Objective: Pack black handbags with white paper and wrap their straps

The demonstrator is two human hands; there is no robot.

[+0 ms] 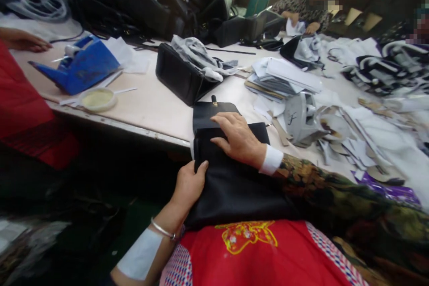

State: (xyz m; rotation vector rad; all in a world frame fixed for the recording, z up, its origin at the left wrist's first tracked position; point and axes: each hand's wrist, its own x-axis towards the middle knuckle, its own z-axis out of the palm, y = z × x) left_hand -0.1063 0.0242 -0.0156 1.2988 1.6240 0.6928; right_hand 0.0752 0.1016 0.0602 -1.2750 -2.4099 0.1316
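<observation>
A black leather-like bag [241, 196] lies between my body and the table edge, its flap with a small metal clasp [215, 102] spread on the tabletop. With thumb on top and fingers hidden beneath, my left hand [190, 183] grips the bag's left edge. My right hand [239, 140] rests flat on the upper part of the bag, fingers spread. Just beyond the flap stands another black bag [177, 73] with crumpled grey-white stuffing [197, 56] at its opening.
A blue tape dispenser [85, 65] and a round shallow container [98, 99] sit on the left. To the right are a paper stack [281, 76], a grey tape dispenser [301, 120] and scraps. A co-worker's hand [27, 40] is at left; another person [301, 13] works across the table.
</observation>
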